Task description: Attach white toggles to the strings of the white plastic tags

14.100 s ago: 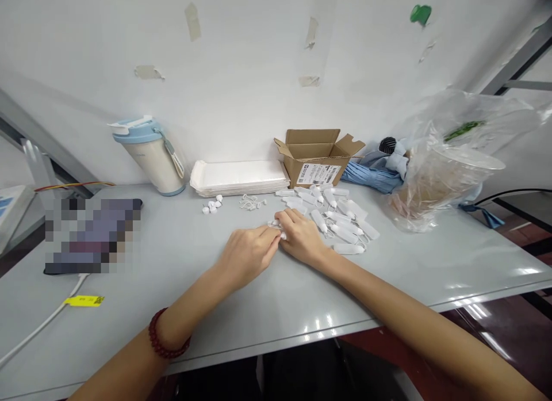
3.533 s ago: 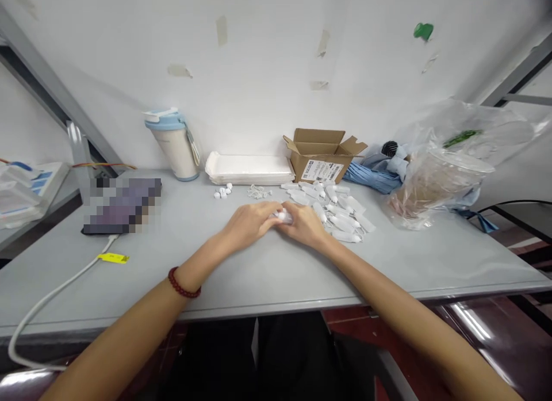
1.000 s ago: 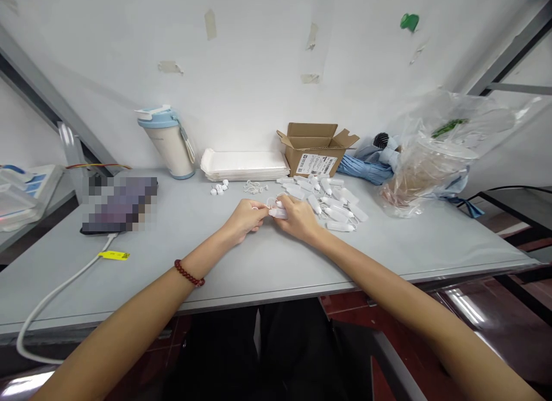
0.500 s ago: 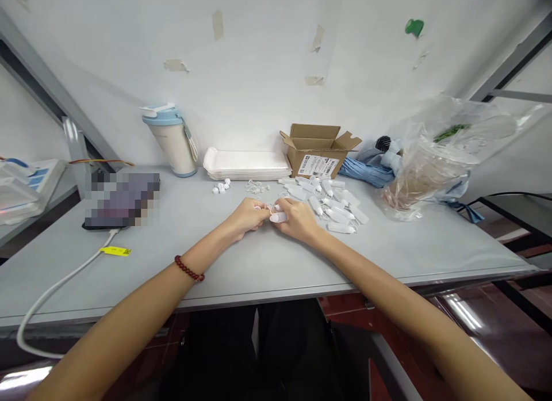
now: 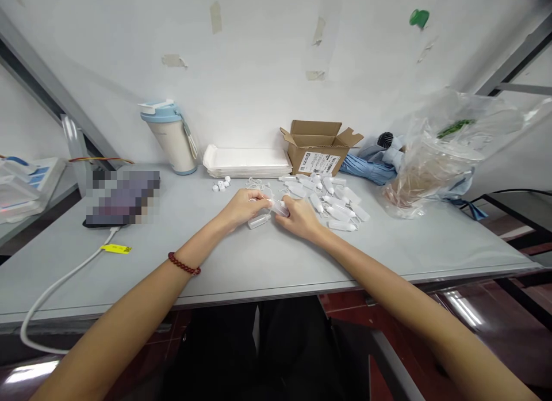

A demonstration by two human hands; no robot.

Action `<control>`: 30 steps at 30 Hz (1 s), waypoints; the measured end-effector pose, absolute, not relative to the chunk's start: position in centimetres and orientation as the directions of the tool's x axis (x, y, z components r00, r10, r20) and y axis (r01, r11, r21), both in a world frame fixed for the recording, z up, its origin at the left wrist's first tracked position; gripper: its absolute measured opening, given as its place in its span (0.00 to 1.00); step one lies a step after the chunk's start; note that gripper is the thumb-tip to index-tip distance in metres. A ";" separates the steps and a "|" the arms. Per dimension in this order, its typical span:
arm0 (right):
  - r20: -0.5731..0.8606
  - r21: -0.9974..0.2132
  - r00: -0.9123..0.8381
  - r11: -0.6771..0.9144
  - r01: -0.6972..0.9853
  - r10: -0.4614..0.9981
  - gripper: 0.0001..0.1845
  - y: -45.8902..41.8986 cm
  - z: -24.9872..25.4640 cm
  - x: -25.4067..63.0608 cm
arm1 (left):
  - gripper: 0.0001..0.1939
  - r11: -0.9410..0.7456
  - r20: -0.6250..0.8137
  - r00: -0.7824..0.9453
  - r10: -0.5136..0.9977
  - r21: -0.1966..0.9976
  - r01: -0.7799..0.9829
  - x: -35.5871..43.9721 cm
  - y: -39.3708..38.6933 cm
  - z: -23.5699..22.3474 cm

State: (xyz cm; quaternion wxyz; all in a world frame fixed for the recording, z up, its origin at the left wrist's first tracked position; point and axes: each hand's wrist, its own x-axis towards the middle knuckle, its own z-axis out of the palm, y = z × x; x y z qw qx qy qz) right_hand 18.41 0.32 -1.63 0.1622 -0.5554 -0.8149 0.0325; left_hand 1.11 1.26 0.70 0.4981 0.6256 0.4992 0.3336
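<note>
Both of my hands meet at the middle of the grey table. My left hand is curled with its fingertips pinched on a small white piece that I cannot make out. Just below it a small white plastic bottle lies on the table. My right hand is closed on another small clear bottle, which points toward the left hand. To the right lies a pile of similar white bottles. Small white caps and thin white loops lie behind my hands.
Along the wall stand a blue-lidded tumbler, a stack of white trays and an open cardboard box. Blue cloth and a clear plastic bag lie at right. A blurred dark device with a white cable lies at left.
A white bottle now lies on the table under my left hand. Both hands have shifted slightly away from me, and my right hand holds a different bottle.
</note>
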 end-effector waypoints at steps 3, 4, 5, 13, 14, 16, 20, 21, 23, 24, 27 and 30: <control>0.219 -0.206 -0.348 0.392 0.897 0.912 0.08 0.3 -1.9 18.4 | 0.09 -0.014 -0.081 0.300 0.950 0.953 0.304 1.1 1.4 0.3; 0.221 -0.197 -0.353 0.396 0.897 0.909 0.08 0.3 -1.9 18.4 | 0.09 -0.014 -0.085 0.303 0.949 0.951 0.310 1.1 1.4 0.2; 0.224 -0.190 -0.357 0.400 0.897 0.907 0.08 0.3 -2.0 18.5 | 0.10 -0.016 -0.086 0.304 0.949 0.948 0.318 1.2 1.4 0.1; 0.227 -0.138 -0.380 0.416 0.899 0.897 0.10 0.3 -2.3 18.2 | 0.16 0.017 -0.100 0.208 0.973 0.930 0.368 1.6 1.6 -0.5; 0.231 -0.144 -0.373 0.411 0.900 0.899 0.10 0.3 -2.2 18.2 | 0.16 0.004 -0.093 0.217 0.972 0.926 0.378 1.4 1.5 -0.3; 0.241 -0.157 -0.354 0.397 0.905 0.904 0.10 0.3 -2.0 18.2 | 0.15 -0.034 -0.074 0.273 0.959 0.928 0.372 1.0 1.5 0.2; 0.247 -0.162 -0.350 0.394 0.905 0.904 0.10 0.4 -2.1 18.3 | 0.14 -0.095 -0.029 0.332 0.943 0.932 0.349 0.7 1.4 0.7; 0.248 -0.154 -0.359 0.402 0.902 0.900 0.11 0.4 -2.1 18.4 | 0.14 -0.106 -0.013 0.306 0.952 0.924 0.368 0.8 1.5 0.6; 0.249 -0.137 -0.376 0.416 0.899 0.893 0.11 0.4 -2.2 18.4 | 0.19 -0.102 -0.005 0.251 0.968 0.905 0.412 0.9 1.5 0.3; 0.252 -0.133 -0.379 0.420 0.898 0.890 0.11 0.4 -2.2 18.5 | 0.21 -0.081 -0.023 0.238 0.971 0.905 0.418 1.0 1.6 0.1; 0.264 -0.143 -0.363 0.409 0.901 0.893 0.11 0.5 -2.0 18.6 | 0.20 -0.012 -0.105 0.306 0.946 0.935 0.356 0.9 1.5 0.2; 0.262 -0.142 -0.368 0.413 0.900 0.892 0.11 0.5 -1.8 18.7 | 0.15 -0.038 -0.093 0.403 0.910 0.952 0.305 0.6 1.4 0.7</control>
